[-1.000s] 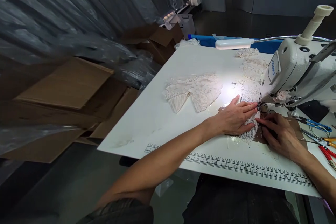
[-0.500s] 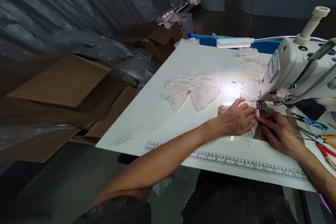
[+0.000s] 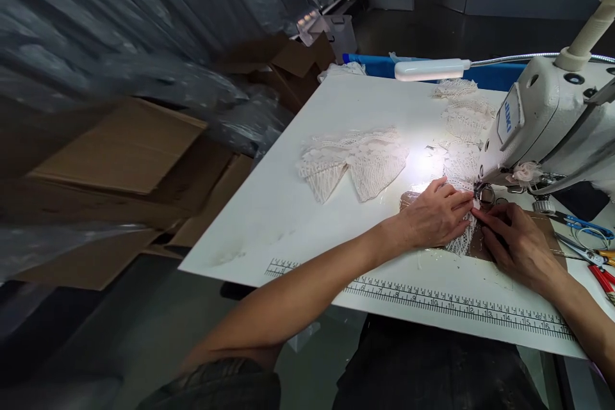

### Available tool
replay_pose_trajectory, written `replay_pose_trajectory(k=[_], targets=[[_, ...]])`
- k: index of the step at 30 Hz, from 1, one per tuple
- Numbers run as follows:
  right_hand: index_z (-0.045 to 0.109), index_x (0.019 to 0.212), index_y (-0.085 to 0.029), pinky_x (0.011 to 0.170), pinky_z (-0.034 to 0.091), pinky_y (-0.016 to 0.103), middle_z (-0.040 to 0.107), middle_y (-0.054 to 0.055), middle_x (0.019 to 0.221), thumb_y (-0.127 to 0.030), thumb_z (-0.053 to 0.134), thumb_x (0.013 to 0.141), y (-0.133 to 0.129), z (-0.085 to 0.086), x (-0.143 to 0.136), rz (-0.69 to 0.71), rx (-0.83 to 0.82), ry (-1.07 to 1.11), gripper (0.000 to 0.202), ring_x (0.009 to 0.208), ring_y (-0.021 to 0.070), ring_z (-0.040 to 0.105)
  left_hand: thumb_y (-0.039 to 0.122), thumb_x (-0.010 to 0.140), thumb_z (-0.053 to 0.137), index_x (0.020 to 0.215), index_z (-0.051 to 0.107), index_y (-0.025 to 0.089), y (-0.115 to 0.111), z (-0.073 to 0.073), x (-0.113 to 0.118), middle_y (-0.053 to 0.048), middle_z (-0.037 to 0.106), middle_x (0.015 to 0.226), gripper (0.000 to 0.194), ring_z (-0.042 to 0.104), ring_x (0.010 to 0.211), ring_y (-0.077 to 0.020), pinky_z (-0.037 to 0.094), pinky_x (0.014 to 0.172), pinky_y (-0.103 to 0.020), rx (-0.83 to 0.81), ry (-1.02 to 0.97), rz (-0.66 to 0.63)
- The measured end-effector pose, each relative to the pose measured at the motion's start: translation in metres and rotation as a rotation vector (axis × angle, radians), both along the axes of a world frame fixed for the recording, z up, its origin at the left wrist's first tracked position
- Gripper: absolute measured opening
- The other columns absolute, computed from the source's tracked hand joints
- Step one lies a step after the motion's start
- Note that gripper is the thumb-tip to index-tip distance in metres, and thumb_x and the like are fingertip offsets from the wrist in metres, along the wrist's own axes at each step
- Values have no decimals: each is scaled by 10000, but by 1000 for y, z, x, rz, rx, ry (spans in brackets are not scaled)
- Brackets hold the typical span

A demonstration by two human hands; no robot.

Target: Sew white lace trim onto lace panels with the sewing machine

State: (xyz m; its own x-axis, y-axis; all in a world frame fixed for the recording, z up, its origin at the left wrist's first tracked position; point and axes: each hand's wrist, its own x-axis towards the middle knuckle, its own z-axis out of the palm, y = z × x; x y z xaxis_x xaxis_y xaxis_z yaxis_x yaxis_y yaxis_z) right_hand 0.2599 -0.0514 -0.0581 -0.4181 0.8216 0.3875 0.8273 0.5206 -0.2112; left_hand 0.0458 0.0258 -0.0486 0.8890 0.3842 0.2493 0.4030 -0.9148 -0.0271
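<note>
A strip of white lace (image 3: 462, 242) runs under the needle area of a white sewing machine (image 3: 542, 109). My left hand (image 3: 435, 213) rests on the lace just left of the presser foot (image 3: 480, 191), its fingers bent together and holding the fabric down. My right hand (image 3: 516, 240) pinches the edge of the same lace in front of the foot, thumb and forefinger closed. The two hands' fingertips nearly meet there. Beyond the foot, more lace (image 3: 462, 160) trails back over the table. The exact stitching point is partly hidden by my fingers.
A separate lace piece (image 3: 358, 163) lies left on the white table (image 3: 269, 224). A lamp (image 3: 432, 69) hangs over the back. Blue-handled scissors (image 3: 586, 225) and a red-handled tool (image 3: 603, 282) lie at right. Cardboard boxes (image 3: 120, 147) stand left of the table.
The view has shifted slightly, so the machine looks larger and farther right. Both hands keep their hold on the lace by the presser foot, with barely any movement.
</note>
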Motion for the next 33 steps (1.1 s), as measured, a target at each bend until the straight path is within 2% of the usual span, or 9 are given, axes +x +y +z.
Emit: replay_pose_trajectory(k=[4, 10, 15, 20, 23, 26, 28, 30, 33], targets=[[676, 1267, -196, 517, 508, 321, 603, 136, 1007, -302, 416, 1009, 3, 0, -3, -69, -2, -51, 382, 734, 216, 590, 323, 1066, 324, 1265, 628, 124, -1, -1, 2, -122, 619, 1354, 414, 582, 1100, -261, 446, 1009, -432, -22, -13, 54], [663, 1281, -164, 449, 457, 313, 597, 142, 966, -347, 372, 1017, 6, -2, -4, -125, -1, -101, 433, 614, 193, 537, 324, 1076, 296, 1292, 598, 107, -1, -3, 7, -130, 603, 1365, 431, 570, 1106, -251, 446, 934, -393, -47, -21, 115], [657, 1295, -202, 583, 558, 340, 612, 142, 1041, -303, 399, 1022, 2, 2, 0, -51, 3, -20, 389, 787, 228, 627, 308, 1075, 291, 1265, 604, 142, -2, -10, 8, -120, 612, 1349, 402, 578, 1113, -244, 446, 948, -420, -76, -107, 136], [639, 1328, -235, 707, 607, 395, 608, 138, 1066, -307, 424, 1017, -1, 1, 4, -25, -19, 25, 385, 866, 244, 641, 315, 1051, 330, 1254, 568, 136, 0, -10, 8, -172, 544, 1400, 361, 542, 1153, -271, 459, 934, -463, -72, -275, 204], [657, 1305, -207, 752, 615, 414, 607, 143, 1069, -324, 431, 1014, -2, -3, 7, -34, -24, 47, 386, 897, 255, 652, 275, 1039, 303, 1278, 547, 112, 16, -2, 12, -179, 585, 1303, 378, 552, 1102, -265, 451, 911, -445, -92, -267, 224], [677, 1275, -207, 811, 613, 422, 617, 138, 1068, -315, 455, 1002, -1, -2, 9, -23, -66, 87, 368, 937, 258, 666, 293, 1032, 292, 1275, 569, 115, 45, 7, 20, -164, 630, 1164, 410, 583, 989, -257, 446, 865, -433, -179, -86, 183], [685, 1260, -232, 839, 608, 424, 632, 126, 1062, -294, 466, 991, -1, 5, 10, -2, -114, 120, 353, 958, 255, 676, 316, 1034, 280, 1254, 601, 136, 65, 12, 23, -161, 636, 1163, 429, 593, 1010, -271, 445, 887, -454, -229, 10, 177], [681, 1258, -245, 828, 609, 404, 658, 114, 1059, -260, 454, 989, -6, 20, 9, 54, -154, 159, 352, 951, 243, 688, 322, 1037, 273, 1271, 602, 152, 79, 15, 21, -170, 604, 1286, 438, 582, 1110, -289, 444, 935, -476, -233, 40, 179], [629, 1312, -274, 730, 605, 324, 697, 74, 1004, -219, 442, 1002, -26, 49, 8, 164, -144, 227, 366, 866, 203, 698, 335, 1041, 313, 1311, 573, 154, 80, 19, 10, -178, 479, 1483, 416, 542, 1238, -305, 458, 968, -478, -180, -10, 182]])
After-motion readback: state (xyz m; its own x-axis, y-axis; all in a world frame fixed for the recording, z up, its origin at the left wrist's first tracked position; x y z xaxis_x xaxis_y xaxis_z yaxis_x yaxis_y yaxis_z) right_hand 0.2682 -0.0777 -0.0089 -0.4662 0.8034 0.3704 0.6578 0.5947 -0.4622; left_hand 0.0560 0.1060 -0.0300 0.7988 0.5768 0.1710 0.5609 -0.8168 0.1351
